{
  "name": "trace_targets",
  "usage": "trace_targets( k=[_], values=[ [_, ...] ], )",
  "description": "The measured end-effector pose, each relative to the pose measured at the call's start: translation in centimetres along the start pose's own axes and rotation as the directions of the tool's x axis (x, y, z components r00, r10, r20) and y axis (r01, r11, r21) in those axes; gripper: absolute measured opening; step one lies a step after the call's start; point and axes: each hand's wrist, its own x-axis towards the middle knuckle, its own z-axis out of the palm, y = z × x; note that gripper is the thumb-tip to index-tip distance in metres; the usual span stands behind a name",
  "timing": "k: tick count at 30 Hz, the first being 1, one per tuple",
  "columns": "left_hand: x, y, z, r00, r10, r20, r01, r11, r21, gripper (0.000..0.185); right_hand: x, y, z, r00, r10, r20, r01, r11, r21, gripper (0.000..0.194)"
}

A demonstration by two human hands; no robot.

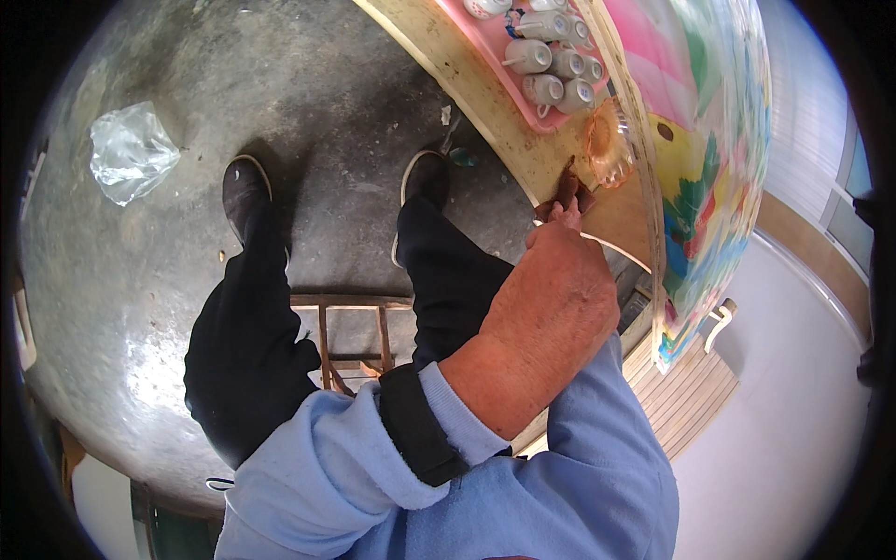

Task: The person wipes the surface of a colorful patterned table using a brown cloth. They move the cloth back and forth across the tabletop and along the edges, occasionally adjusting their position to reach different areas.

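My left hand [560, 280] reaches across my body to the near end of a curved, light-coloured table or counter [514, 133]. Fingers there pinch a crumpled brown cloth [570, 192] at the edge of the surface. My right arm, in a light blue sleeve [595, 399], runs beneath the left hand. That hand covers most of my right hand, and whose fingertips show at the cloth is unclear. Just beyond the cloth stands an amber scalloped glass dish [607, 143]. Farther along, a pink plastic tray [535, 120] holds several upturned white cups [530, 56].
A panel with a colourful printed covering [700, 140] rises along the table's right side. Behind it is a slatted wooden seat [689, 399]. A clear plastic bag [133, 150] lies on the concrete floor [336, 84]. A wooden frame [350, 301] stands between my legs.
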Motion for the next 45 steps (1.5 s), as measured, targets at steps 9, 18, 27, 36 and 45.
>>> trace_targets(
  k=[9, 18, 27, 36, 45],
  values=[
    [0.0, 0.1, 0.6, 0.996, -0.038, -0.076, 0.031, 0.995, -0.094, 0.012, 0.4, -6.1, 1.2, 0.948, -0.319, -0.021, 0.31, 0.933, -0.18, 0.06],
    [0.2, -0.1, 0.8, 0.997, -0.07, -0.033, 0.065, 0.987, -0.145, 0.013, 3.1, -11.0, -0.5, 0.961, -0.252, -0.113, 0.241, 0.965, -0.104, 0.054],
    [0.5, 0.0, 0.9, 0.998, -0.059, -0.032, 0.053, 0.982, -0.18, 0.013, 4.5, -11.1, -1.2, 0.951, -0.291, -0.102, 0.273, 0.949, -0.157, 0.062],
    [0.3, 0.0, 0.7, 0.998, -0.059, 0.0, 0.058, 0.985, -0.165, 0.011, 3.2, -4.0, -2.3, 0.997, -0.079, 0.01, 0.08, 0.987, -0.139, 0.045],
    [0.4, 0.0, 0.4, 0.998, -0.06, 0.017, 0.062, 0.984, -0.169, 0.011, 4.1, -1.2, -0.7, 0.936, -0.346, 0.062, 0.332, 0.816, -0.474, 0.054]
  ],
)
